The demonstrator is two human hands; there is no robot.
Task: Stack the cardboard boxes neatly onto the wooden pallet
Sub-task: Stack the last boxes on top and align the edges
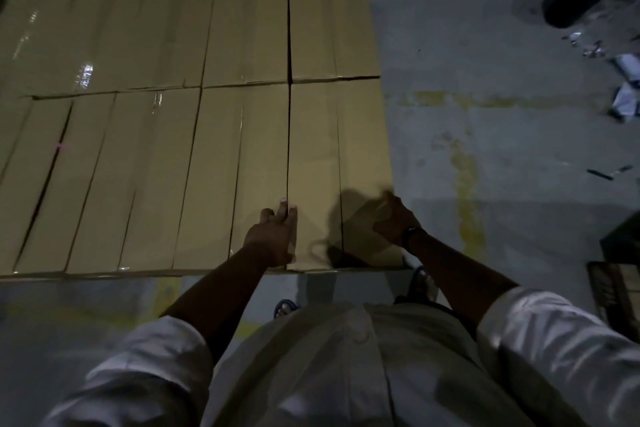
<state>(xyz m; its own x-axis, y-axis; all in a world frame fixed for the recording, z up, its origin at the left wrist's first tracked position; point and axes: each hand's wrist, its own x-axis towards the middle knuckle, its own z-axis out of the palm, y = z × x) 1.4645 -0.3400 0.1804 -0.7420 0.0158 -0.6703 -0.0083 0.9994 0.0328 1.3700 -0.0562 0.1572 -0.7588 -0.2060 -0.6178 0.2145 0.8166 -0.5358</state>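
— At the stack's near right corner, head view: left hand (273,239) lies flat, fingers straight, on the end box (311,149), by the seam.
— Right hand (394,218)?
— Blurred at that box's outer edge; can't tell its grip.
— Handling?
— Stiff, looks slick on top, probably weighty. I'd take it low, by both ends. No sign of the pallet; boxes cover it.

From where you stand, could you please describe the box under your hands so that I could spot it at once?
Find the flat layer of tan cardboard boxes on the grey floor, laid in two rows. In the near row, take the box at the right-hand end. Only it has the left hand at its left seam and the right hand at its outer edge.
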